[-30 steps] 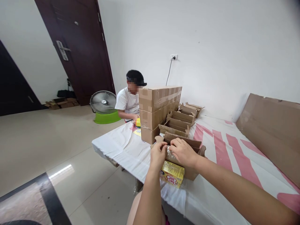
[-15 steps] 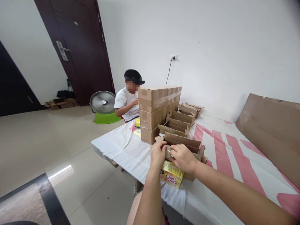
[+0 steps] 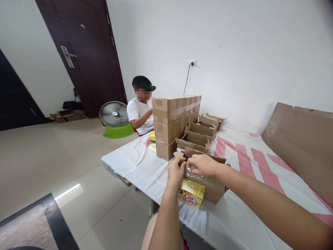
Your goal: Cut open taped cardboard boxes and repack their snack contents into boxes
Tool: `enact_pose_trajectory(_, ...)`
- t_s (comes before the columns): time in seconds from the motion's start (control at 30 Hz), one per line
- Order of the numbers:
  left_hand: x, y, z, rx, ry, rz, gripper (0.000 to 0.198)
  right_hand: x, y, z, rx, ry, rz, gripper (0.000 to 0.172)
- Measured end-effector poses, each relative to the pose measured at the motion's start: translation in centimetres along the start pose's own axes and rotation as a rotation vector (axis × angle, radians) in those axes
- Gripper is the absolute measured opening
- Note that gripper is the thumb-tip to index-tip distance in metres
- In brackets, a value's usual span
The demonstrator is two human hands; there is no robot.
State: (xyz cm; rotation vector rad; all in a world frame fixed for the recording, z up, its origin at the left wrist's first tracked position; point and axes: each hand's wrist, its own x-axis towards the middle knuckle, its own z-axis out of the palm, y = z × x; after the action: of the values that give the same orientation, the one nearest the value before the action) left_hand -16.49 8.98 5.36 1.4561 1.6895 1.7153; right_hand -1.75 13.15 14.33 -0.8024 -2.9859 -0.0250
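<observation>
To work the clear film (image 3: 191,171) on the open carton (image 3: 214,187) well, the left hand (image 3: 177,167) should probably steady the cardboard edge while the right hand (image 3: 202,165) works low and flat, lest the board tear. The left fingertips are drawn together, above and beyond the yellow box (image 3: 191,195); the right fingers curl with the thumb apart, also beyond the yellow box. Whether either grips the film, I cannot tell. The carton sits just behind the yellow box and reaches out to its right: plain brown, its top open, a panel standing up, the crinkled film shining on its near wall.
</observation>
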Motion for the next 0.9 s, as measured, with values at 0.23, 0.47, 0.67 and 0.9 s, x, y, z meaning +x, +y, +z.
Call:
enact_pose_trajectory(0.23, 0.0, 0.2, 0.0, 0.007, 0.004, -0.005, 0.015, -0.7, 0.4, 0.5, 0.048, 0.056, 0.092, 0.025)
enact_pose_trajectory(0.47, 0.0, 0.1, 0.1, 0.024, -0.006, 0.014, 0.020, -1.2, 0.7, 1.2, -0.001, 0.147, 0.200, 0.011)
enact_pose_trajectory(0.67, 0.1, -0.2, 0.1, 0.049, -0.026, 0.056, 0.019, -1.0, 0.0, 1.7, -0.110, 0.185, 0.109, 0.013)
enact_pose_trajectory(0.9, 0.0, -0.1, 0.0, 0.049, -0.026, 0.093, 0.015, -1.3, -0.2, 1.9, -0.113, 0.208, 0.016, 0.010)
